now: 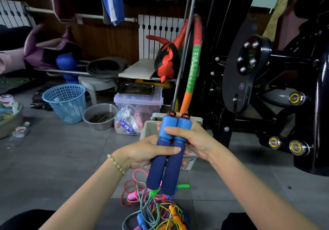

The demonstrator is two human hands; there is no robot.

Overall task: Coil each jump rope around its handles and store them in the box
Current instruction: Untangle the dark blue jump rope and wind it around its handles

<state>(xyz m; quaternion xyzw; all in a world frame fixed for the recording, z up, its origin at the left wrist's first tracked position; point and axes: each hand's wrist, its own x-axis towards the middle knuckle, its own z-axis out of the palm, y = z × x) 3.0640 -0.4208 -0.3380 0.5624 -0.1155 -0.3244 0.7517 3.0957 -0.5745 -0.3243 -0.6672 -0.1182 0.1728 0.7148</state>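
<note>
Two blue foam jump-rope handles [165, 165] stand side by side, upright, in front of me. My left hand [142, 154] grips their dark blue middle from the left. My right hand [192, 137] holds the light blue upper part from the right, thumb across the front. Behind the hands sits the pale grey box [147, 130], mostly hidden. On the floor below lies a tangled pile of jump ropes [156, 210] in pink, red, green, yellow and orange. The blue handles' own rope is not clearly visible.
A black exercise machine [267, 80] fills the right. A blue mesh basket [65, 101], a grey bowl [99, 116] and a clear lidded bin [138, 100] stand on the tiled floor behind. A green-orange hoop [195, 64] leans on a rack.
</note>
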